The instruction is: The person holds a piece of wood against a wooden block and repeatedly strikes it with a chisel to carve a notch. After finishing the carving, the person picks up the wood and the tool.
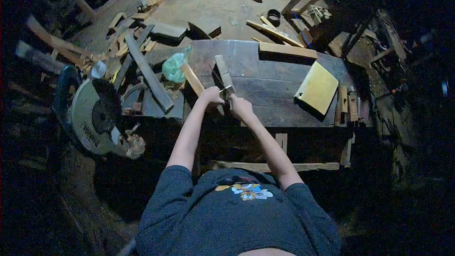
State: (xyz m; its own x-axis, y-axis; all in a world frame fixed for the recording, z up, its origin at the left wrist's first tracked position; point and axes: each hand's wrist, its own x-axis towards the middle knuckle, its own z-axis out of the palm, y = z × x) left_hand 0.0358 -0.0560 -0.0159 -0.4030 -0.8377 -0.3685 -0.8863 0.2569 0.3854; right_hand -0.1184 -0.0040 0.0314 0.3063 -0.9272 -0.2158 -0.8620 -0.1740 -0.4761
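Both my hands are closed and close together over the front middle of the wooden workbench [265,97]. My left hand [212,96] is at the near end of a light brown wood block [193,79]; what its fingers grip is too small to name. A thin, shiny, pale strip [226,88] shows between my hands. My right hand [242,108] is wrapped round something mostly hidden, with a pale end showing above the fist. Just beyond the hands lies a narrow greyish wood piece [222,68], pointing away from me.
A circular-blade power saw [90,116] stands at left, beside a long board [149,73]. A green plastic bag [175,68] sits at the bench's left. A yellowish board [318,88], a long block [288,50] and tools [352,104] lie at right. Scrap wood litters the floor.
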